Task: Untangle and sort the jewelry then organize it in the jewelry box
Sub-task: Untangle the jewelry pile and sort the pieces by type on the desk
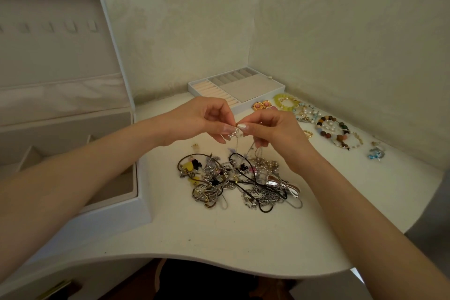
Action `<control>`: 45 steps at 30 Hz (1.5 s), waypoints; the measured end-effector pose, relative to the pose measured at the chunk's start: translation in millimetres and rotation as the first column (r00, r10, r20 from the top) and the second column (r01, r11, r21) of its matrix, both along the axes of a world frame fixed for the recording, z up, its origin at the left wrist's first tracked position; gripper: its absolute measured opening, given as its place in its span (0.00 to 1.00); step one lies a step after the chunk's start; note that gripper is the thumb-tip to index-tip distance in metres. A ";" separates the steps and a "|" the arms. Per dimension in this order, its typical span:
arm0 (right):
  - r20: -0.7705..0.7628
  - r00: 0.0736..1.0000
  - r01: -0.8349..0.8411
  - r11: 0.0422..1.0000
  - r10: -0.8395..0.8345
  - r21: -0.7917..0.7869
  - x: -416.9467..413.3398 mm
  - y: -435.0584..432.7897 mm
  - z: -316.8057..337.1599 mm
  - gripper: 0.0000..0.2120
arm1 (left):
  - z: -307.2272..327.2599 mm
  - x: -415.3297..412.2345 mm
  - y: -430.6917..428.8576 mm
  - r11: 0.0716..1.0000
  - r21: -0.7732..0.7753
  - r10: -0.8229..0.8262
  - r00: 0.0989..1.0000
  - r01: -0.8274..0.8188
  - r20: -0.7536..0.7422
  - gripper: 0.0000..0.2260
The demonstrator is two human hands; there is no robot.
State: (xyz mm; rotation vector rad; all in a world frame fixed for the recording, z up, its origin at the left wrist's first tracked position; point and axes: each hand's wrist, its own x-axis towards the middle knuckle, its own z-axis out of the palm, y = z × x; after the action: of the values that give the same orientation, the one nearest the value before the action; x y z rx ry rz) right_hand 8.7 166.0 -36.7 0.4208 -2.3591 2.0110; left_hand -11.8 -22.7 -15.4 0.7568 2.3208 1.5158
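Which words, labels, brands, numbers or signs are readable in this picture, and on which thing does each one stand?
None: no text is readable anywhere.
The open white jewelry box and the flat white tray with ring rolls show plain surfaces.
Any stamp on the tangled pile of chains and cords or the small pearl piece would be too small to see.

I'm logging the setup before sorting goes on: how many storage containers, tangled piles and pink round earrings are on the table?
Jewelry box: 1
Divided tray: 1
Tangled pile: 1
Pink round earrings: 2
Total: 5
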 end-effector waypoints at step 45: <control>0.044 0.988 -0.151 0.988 0.150 0.016 3.0 1.0 1.8 0.04 | -0.5 -1.3 -3.0 0.995 -0.080 0.072 0.993 -0.064 0.096 0.02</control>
State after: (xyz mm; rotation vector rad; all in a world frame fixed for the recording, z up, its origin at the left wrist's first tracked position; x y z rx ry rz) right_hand 11.7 167.0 -34.9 0.5786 -2.4429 2.0801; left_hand -13.1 -25.7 -15.9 0.5764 2.3387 1.4472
